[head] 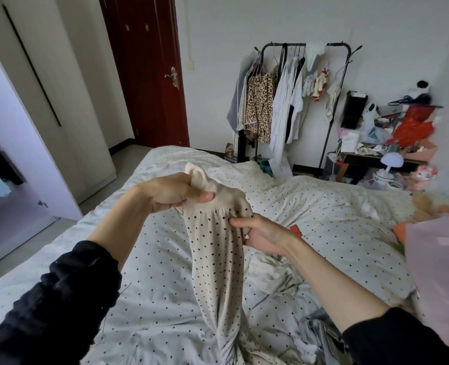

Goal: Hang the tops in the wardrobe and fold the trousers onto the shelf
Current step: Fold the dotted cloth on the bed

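Left hand (pixel 169 192) gripping the waistband of the dotted trousers (pixel 218 248), fingers curled round bunched fabric. Right hand (pixel 264 234) pinching the cloth just below the band. Trousers hanging above the bed (pixel 144 299), legs trailing onto it. Beyond the bed, rack (pixel 297 101); left of the bed, wardrobe (pixel 12 167).

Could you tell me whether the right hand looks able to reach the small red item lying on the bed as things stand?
Probably not right away: the right hand is pinching the dotted trousers just below the waistband. The red item lies on the bed just beyond it with nothing between, so once it lets go the way looks free.
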